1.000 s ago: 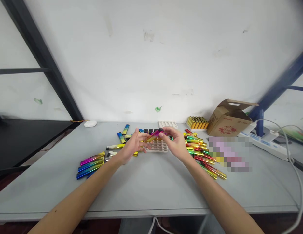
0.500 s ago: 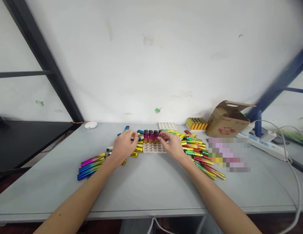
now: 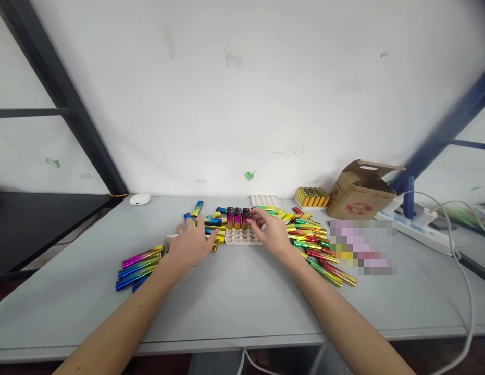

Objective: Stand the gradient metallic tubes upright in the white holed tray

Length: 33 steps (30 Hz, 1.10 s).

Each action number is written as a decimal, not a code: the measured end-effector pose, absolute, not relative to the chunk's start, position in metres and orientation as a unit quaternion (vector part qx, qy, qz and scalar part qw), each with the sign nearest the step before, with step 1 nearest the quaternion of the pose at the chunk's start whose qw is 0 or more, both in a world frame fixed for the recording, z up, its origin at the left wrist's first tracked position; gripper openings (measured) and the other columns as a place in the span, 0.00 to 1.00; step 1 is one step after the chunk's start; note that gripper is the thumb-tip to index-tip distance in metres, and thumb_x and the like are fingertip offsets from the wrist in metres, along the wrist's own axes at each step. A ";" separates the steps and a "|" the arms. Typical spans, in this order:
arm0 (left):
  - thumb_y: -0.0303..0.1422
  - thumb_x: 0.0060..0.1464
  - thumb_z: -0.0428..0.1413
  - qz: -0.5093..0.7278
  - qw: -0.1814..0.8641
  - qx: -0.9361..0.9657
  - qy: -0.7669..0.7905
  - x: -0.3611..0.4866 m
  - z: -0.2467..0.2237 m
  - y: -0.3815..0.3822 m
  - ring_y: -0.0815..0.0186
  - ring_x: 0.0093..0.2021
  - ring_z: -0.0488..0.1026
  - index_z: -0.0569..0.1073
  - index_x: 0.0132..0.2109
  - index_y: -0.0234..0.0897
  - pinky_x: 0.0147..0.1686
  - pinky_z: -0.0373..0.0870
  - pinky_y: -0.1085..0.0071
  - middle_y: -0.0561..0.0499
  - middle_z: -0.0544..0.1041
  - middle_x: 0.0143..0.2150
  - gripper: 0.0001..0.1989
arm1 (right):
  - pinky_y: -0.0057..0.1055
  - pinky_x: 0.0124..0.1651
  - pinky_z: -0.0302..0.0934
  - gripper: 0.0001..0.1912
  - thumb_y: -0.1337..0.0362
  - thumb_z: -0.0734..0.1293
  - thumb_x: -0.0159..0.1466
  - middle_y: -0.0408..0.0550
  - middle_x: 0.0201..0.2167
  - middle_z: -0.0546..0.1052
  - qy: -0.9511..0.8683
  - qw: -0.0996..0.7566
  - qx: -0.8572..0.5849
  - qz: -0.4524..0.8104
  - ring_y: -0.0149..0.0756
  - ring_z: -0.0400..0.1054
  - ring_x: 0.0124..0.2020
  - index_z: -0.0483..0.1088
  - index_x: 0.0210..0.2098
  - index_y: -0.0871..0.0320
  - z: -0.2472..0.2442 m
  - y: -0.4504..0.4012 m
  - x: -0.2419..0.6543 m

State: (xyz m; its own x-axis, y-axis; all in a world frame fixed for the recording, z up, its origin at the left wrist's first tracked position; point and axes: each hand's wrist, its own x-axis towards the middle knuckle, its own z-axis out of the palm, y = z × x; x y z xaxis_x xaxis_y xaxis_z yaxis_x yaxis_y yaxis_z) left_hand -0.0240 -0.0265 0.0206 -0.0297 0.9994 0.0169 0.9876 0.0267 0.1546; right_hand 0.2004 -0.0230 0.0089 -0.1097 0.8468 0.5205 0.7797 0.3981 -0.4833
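A white tray with round holes [image 3: 242, 237] lies at the middle of the table, and several purple-and-gold lighters [image 3: 237, 219] with black tops stand upright in its back part. My right hand [image 3: 272, 232] is closed at the tray, thumb and fingertips on a lighter [image 3: 247, 221] at the right end of the front standing row. To the left of the tray, my left hand [image 3: 190, 242] reaches over loose blue-and-gold lighters [image 3: 214, 222], fingers spread and palm down. Its fingertips are near the lighters; whether they touch is unclear.
Loose red, green and gold lighters [image 3: 310, 242] lie to the right. Purple and blue ones [image 3: 138, 265] lie at left. Behind stand a second white tray [image 3: 265, 200], a block of gold lighters [image 3: 312, 198], an open cardboard box [image 3: 355, 195] and a power strip [image 3: 422, 234].
My left hand has opened from a pinch and moved slightly left and down over the loose lighters. My right hand stays at the same lighter. The view has shifted slightly.
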 end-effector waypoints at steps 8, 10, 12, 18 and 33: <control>0.57 0.56 0.40 0.028 0.165 0.668 0.725 -0.057 0.037 -0.018 0.38 0.50 0.70 0.66 0.58 0.34 0.44 0.67 0.46 0.28 0.69 0.54 0.36 | 0.30 0.38 0.62 0.15 0.58 0.62 0.67 0.42 0.37 0.80 -0.739 0.386 -0.552 0.023 0.35 0.73 0.32 0.68 0.52 0.52 0.008 -0.020 0.201; 0.58 0.56 0.39 0.032 0.169 0.675 0.717 -0.063 0.036 -0.015 0.39 0.50 0.71 0.65 0.57 0.34 0.43 0.68 0.48 0.29 0.69 0.54 0.36 | 0.30 0.39 0.62 0.15 0.58 0.61 0.67 0.43 0.38 0.80 -0.744 0.374 -0.554 0.008 0.36 0.74 0.34 0.69 0.52 0.51 0.008 -0.020 0.200; 0.58 0.56 0.38 0.035 0.153 0.686 0.711 -0.064 0.031 -0.012 0.39 0.52 0.70 0.64 0.59 0.34 0.45 0.67 0.47 0.29 0.69 0.55 0.37 | 0.30 0.38 0.62 0.15 0.58 0.60 0.68 0.44 0.40 0.80 -0.749 0.360 -0.557 -0.011 0.37 0.74 0.36 0.70 0.51 0.51 0.008 -0.020 0.199; 0.53 0.58 0.37 0.034 0.104 0.685 0.720 -0.055 0.025 -0.006 0.36 0.60 0.61 0.58 0.65 0.33 0.49 0.62 0.39 0.28 0.64 0.60 0.36 | 0.29 0.34 0.61 0.18 0.61 0.58 0.68 0.45 0.45 0.79 -0.768 0.306 -0.561 -0.036 0.38 0.73 0.37 0.68 0.56 0.48 0.015 -0.024 0.198; 0.53 0.60 0.33 0.138 -0.022 0.620 0.772 -0.057 0.056 -0.018 0.39 0.54 0.67 0.63 0.61 0.34 0.45 0.67 0.48 0.32 0.69 0.55 0.36 | 0.29 0.32 0.57 0.10 0.60 0.61 0.67 0.41 0.36 0.80 -0.764 0.370 -0.529 -0.015 0.35 0.73 0.30 0.69 0.47 0.51 0.007 -0.022 0.204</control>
State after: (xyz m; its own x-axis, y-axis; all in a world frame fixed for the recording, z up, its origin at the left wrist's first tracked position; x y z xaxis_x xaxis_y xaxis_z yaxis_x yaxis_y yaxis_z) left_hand -0.0568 -0.0183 0.0558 -0.2303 0.9512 0.2053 0.9635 0.1932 0.1854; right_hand 0.2039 -0.0218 0.0068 -0.1667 0.7969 0.5807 0.8189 0.4399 -0.3686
